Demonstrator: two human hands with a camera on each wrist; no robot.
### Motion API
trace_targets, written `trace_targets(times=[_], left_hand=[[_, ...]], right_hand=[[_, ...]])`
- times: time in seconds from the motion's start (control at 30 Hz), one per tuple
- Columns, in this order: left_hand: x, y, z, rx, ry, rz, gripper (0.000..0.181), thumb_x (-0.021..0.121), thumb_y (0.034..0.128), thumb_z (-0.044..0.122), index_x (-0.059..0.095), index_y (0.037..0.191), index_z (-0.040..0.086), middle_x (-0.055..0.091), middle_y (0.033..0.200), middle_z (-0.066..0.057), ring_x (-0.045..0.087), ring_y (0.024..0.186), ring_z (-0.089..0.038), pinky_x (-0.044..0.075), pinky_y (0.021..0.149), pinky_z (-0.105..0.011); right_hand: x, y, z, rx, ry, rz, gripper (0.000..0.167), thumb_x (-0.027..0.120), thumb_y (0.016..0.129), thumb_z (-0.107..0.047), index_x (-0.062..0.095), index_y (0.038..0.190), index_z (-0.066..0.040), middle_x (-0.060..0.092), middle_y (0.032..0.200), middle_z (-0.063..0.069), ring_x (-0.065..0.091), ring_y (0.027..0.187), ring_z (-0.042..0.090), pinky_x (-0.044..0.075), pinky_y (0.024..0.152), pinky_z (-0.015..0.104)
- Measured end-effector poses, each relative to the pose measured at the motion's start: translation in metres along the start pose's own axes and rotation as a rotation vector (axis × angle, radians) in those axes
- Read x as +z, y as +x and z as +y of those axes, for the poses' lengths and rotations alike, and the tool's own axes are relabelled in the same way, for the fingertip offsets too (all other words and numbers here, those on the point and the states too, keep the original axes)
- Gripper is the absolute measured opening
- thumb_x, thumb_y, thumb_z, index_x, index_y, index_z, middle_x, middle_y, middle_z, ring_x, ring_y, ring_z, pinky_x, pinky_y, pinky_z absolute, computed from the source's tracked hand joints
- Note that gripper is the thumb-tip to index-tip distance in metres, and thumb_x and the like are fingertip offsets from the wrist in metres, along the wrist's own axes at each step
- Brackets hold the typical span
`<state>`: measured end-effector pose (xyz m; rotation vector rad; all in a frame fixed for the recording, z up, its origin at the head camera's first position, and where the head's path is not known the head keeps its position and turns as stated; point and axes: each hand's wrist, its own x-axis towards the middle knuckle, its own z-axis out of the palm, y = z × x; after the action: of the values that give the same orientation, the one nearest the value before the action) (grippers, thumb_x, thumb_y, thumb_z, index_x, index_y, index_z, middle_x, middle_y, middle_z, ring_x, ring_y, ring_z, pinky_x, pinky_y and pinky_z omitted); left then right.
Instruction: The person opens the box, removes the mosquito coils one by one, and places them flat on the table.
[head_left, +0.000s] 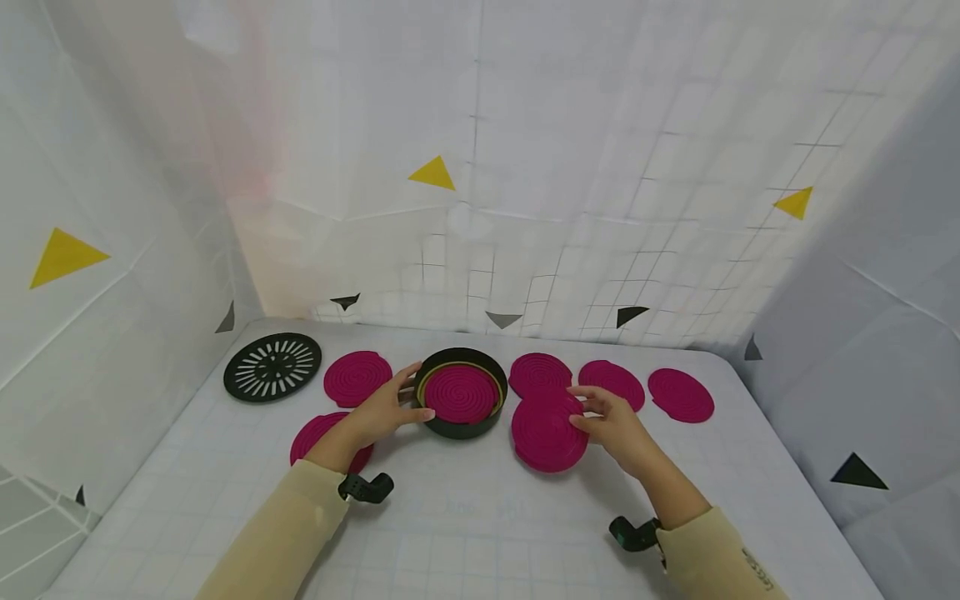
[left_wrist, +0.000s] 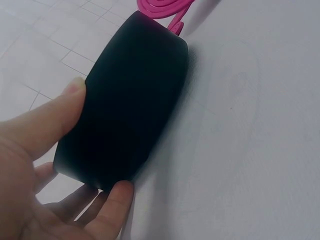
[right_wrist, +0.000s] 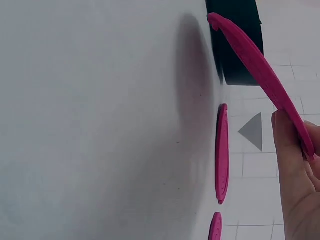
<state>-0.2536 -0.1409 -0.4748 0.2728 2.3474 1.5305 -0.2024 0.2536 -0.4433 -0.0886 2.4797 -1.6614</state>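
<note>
One pink spiral disc (head_left: 550, 431) is held above the tabletop (head_left: 465, 533), right of centre in the head view, its edge pinched by the right hand (head_left: 618, 429). At centre, the left hand (head_left: 381, 412) grips a round black pan (head_left: 461, 430) by its side; another coil (head_left: 459, 394) lies inside. Farther back, a slotted black plate (head_left: 272, 367) lies at left.

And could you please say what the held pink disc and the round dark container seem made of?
The held pink disc looks like matte pressed powder or plastic; its spiral grooves and even colour suggest moulding. The dark container looks like smooth, low-sheen plastic or painted metal: its wall is evenly dark, without visible grain.
</note>
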Motion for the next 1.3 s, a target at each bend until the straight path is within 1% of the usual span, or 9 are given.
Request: trace_targets(times=[0.07,0.27,0.47,0.67,0.8,0.93,1.13,1.3], left_hand=[[0.0,-0.001,0.0,-0.001,-0.001,0.001,0.097,0.084,0.0834,0.029,0.023,0.159,0.029,0.036,0.158,-0.013,0.032,0.147,-0.033,0.036,0.111,-0.057],[0.0,-0.002,0.002,0.004,-0.009,-0.002,0.097,0.083,0.0837,0.028,0.023,0.16,0.027,0.036,0.158,-0.014,0.031,0.147,-0.034,0.036,0.111,-0.057],[0.0,-0.001,0.001,0.005,-0.012,-0.004,0.097,0.083,0.0837,0.028,0.023,0.16,0.028,0.036,0.158,-0.014,0.031,0.147,-0.034,0.036,0.111,-0.057],[0.0,-0.001,0.0,0.006,-0.006,-0.001,0.097,0.084,0.0834,0.028,0.023,0.159,0.028,0.036,0.158,-0.013,0.031,0.147,-0.034,0.035,0.111,-0.057],[0.0,0.0,-0.001,0.005,-0.008,-0.002,0.098,0.084,0.0834,0.029,0.022,0.16,0.028,0.036,0.158,-0.014,0.031,0.147,-0.035,0.035,0.111,-0.057],[0.0,0.001,-0.002,0.005,-0.011,-0.003,0.099,0.084,0.0831,0.029,0.022,0.16,0.028,0.036,0.158,-0.015,0.031,0.146,-0.036,0.035,0.111,-0.057],[0.0,0.0,-0.002,0.004,-0.003,0.0,0.097,0.084,0.0826,0.03,0.024,0.159,0.028,0.037,0.157,-0.013,0.032,0.146,-0.034,0.036,0.11,-0.058],[0.0,0.001,-0.002,0.006,-0.004,0.0,0.098,0.084,0.0829,0.031,0.023,0.159,0.029,0.036,0.157,-0.014,0.031,0.146,-0.035,0.038,0.109,-0.058]], right_hand=[[0.001,0.0,0.002,0.007,0.011,-0.011,0.052,0.068,0.094,-0.004,0.052,0.143,-0.007,0.059,0.126,0.022,0.066,0.1,0.024,0.06,0.08,0.037],[0.004,0.001,0.008,0.028,0.007,-0.009,0.051,0.069,0.093,-0.003,0.053,0.142,-0.006,0.061,0.124,0.021,0.066,0.097,0.021,0.06,0.078,0.036],[0.006,0.004,0.016,0.067,0.034,-0.018,0.05,0.068,0.093,-0.001,0.053,0.141,-0.004,0.06,0.122,0.021,0.065,0.094,0.021,0.06,0.078,0.036],[0.005,0.004,0.018,0.083,0.005,-0.029,0.047,0.069,0.092,0.0,0.056,0.138,-0.003,0.061,0.122,0.02,0.065,0.095,0.021,0.06,0.077,0.037],[0.001,0.005,0.019,0.093,-0.022,-0.064,0.047,0.069,0.092,0.0,0.055,0.137,-0.002,0.063,0.113,0.019,0.066,0.088,0.021,0.06,0.076,0.037],[-0.003,0.008,0.022,0.128,-0.042,-0.083,0.049,0.071,0.091,-0.002,0.056,0.137,-0.003,0.062,0.106,0.016,0.064,0.084,0.021,0.06,0.074,0.036],[-0.006,0.009,0.026,0.16,-0.063,-0.101,0.051,0.075,0.089,-0.005,0.057,0.136,-0.004,0.061,0.11,0.015,0.062,0.088,0.022,0.058,0.076,0.035],[-0.006,0.009,0.028,0.167,-0.052,-0.111,0.052,0.075,0.088,-0.006,0.057,0.137,-0.003,0.062,0.11,0.016,0.062,0.089,0.022,0.058,0.077,0.035]])
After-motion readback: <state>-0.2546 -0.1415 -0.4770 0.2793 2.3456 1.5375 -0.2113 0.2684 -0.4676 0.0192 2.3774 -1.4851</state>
